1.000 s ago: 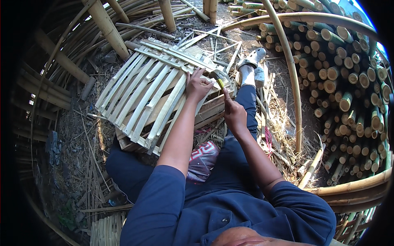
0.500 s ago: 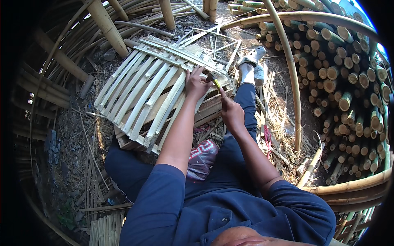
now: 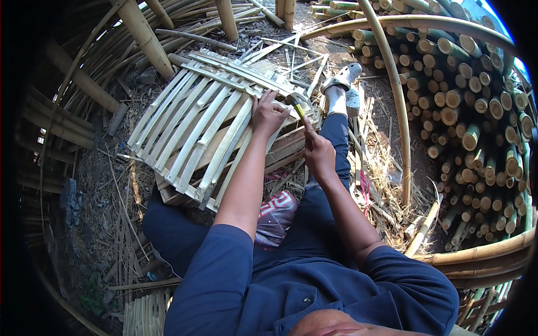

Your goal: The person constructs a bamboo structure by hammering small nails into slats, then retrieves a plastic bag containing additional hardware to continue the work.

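Observation:
A panel of pale split-bamboo slats, joined by crosswise strips at its far end, lies across a wooden frame in front of me. My left hand rests on the panel's right side near the crosswise strip, fingers bent and pressed together. Whatever sits between its fingertips is too small to make out. My right hand grips a hammer by its yellow-green handle, index finger stretched along it. The dark hammer head hovers just right of my left fingertips, close to the panel's far right corner.
Cut bamboo poles are stacked at the right, behind a curved bamboo pole. Shavings litter the ground beside my outstretched leg. A dark patterned bag lies between my legs. Upright bamboo posts stand far left; bundled slats lie near left.
The hammer head has lifted slightly away from my left fingertips, its handle tilting with my right hand. The left hand and the slatted panel stay nearly in place.

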{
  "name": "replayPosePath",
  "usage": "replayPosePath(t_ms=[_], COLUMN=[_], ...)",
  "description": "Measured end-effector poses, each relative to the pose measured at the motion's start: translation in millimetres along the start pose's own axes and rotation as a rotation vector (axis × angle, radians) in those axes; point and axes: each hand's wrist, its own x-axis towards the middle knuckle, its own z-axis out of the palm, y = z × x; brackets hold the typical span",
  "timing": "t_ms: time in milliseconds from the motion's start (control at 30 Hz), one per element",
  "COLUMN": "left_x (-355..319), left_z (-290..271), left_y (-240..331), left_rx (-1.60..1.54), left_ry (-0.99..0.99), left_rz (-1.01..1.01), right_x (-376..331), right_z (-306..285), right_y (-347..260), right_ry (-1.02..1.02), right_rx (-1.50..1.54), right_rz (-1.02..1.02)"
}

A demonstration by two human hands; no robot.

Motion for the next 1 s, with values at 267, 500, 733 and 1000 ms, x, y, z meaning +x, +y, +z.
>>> replayPosePath(t_ms=[267, 500, 733, 1000], left_x=[-4, -5, -3, -5], left_z=[1, -3, -5, -1], left_y=[3, 1, 1, 1], left_rx=[-0.014, -0.005, 0.007, -0.02], left_ry=[-0.003, -0.014, -0.013, 0.0], left_rz=[0.007, 0.015, 0.012, 0.022], right_x=[-6, -3, -1, -3], right_z=[3, -2, 0, 3], right_y=[9, 4, 6, 10], right_ry=[0.083, -0.018, -0.007, 0.014], right_rx=[-0.016, -0.078, -0.083, -0.042], right_rz=[-0.063, -0.045, -0.045, -0.037])
